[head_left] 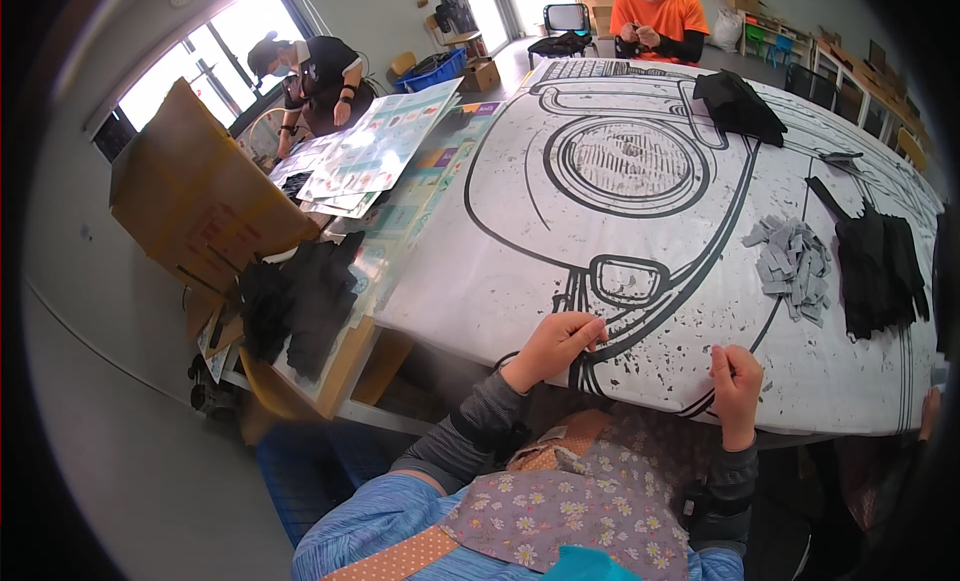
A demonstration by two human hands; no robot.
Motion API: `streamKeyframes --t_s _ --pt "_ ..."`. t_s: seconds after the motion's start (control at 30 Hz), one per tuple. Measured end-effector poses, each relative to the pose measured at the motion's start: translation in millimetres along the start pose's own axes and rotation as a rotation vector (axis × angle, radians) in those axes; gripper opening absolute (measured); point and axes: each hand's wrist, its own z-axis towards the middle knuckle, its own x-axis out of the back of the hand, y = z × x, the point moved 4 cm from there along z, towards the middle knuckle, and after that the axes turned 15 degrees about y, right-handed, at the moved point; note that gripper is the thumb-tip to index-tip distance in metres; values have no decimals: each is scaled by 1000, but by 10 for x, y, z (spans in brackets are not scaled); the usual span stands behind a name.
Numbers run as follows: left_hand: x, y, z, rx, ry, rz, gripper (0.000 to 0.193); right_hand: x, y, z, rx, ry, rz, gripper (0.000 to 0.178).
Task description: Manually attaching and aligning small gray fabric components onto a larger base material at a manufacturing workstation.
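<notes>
My left hand (560, 347) is closed in a pinch at the near edge of a white sheet (430, 301) with a bold black line drawing like a car's front. Over the same edge, further right, my right hand (737, 386) is closed with the thumb against the fingers. Whatever either hand may hold is hidden or too small to make out. Small dark scraps (660, 363) lie scattered on the sheet between and beyond my hands. To the right rests a heap of grey strips (795, 268), beside a black cloth-like bundle (880, 271).
Another black bundle (738, 106) lies at the far side. Left of the sheet are a cardboard box (205, 196), a black pile (300, 306) and printed sheets (385, 146). One person (325, 76) leans over those; another in orange (660, 26) is across the table.
</notes>
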Motion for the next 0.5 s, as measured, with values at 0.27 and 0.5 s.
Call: streamKeyframes --t_s 0.27,0.5 --pt "23 10 67 8 -16 4 35 -31 -58 61 -60 -30 31 35" --pt "22 -3 81 -17 -15 19 34 -67 -89 78 -108 73 146 20"
